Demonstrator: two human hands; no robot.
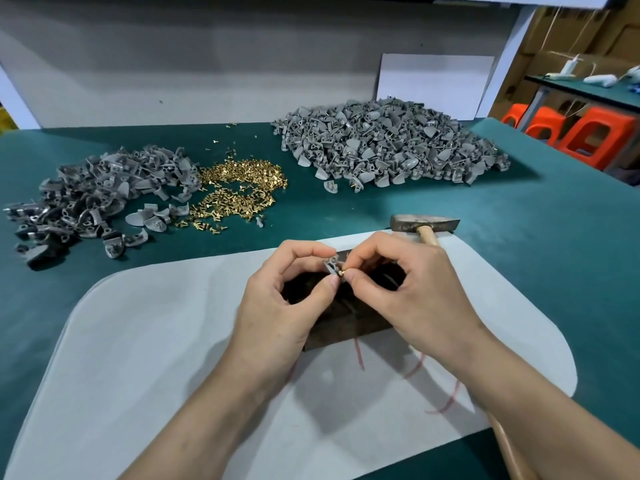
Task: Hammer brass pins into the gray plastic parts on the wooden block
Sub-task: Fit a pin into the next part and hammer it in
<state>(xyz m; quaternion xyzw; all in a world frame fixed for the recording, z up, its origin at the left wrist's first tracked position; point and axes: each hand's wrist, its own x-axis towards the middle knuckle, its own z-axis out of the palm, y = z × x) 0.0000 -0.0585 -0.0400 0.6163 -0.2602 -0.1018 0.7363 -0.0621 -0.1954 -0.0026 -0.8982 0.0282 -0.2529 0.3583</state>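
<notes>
Brass pin (343, 272) pinched right, gray part (331, 266) pinched left

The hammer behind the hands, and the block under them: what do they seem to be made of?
The hammer has a head of dull grey-brown metal, probably worn steel, and a pale, smooth handle that looks like wood. The block looks like dark brown wood with a rough, matte surface; its stained, scored top suggests long use, though the hands hide much of it.
</notes>
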